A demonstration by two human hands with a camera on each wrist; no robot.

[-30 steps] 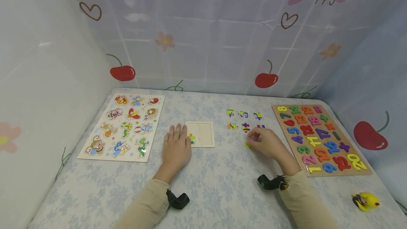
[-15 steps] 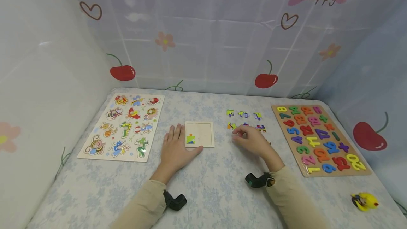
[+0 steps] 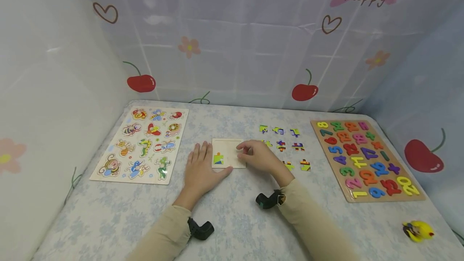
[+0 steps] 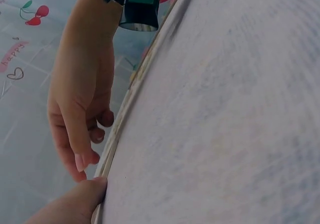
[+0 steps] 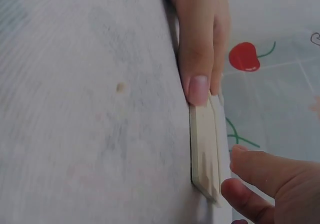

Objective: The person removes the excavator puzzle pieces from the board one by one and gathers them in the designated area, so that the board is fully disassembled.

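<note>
My left hand (image 3: pixel 200 172) lies flat with its fingers straight beside the small wooden puzzle tray (image 3: pixel 230 144). In the right wrist view, the left thumb (image 5: pixel 197 86) rests at the near edge of the tray. One green and yellow jigsaw piece (image 3: pixel 218 159) sits in the tray's near left corner. Over the tray's right side hovers my right hand (image 3: pixel 262 157), fingers loosely bent. Thumb and index finger stand apart there, with nothing visible between them. Several more jigsaw pieces (image 3: pixel 298 146) lie in rows on the table to the right, one partly hidden by that hand.
A wooden insect puzzle board (image 3: pixel 141 148) lies at the left. At the right is a number board (image 3: pixel 366 158) with colourful raised figures. A yellow toy (image 3: pixel 418 230) stands near the front right corner. Printed curtains (image 3: pixel 232 51) close off the back and sides.
My right hand has moved left from the loose jigsaw pieces to the tray, uncovering pieces. The left thumb has spread out to the tray's near edge, revealing the piece inside.
</note>
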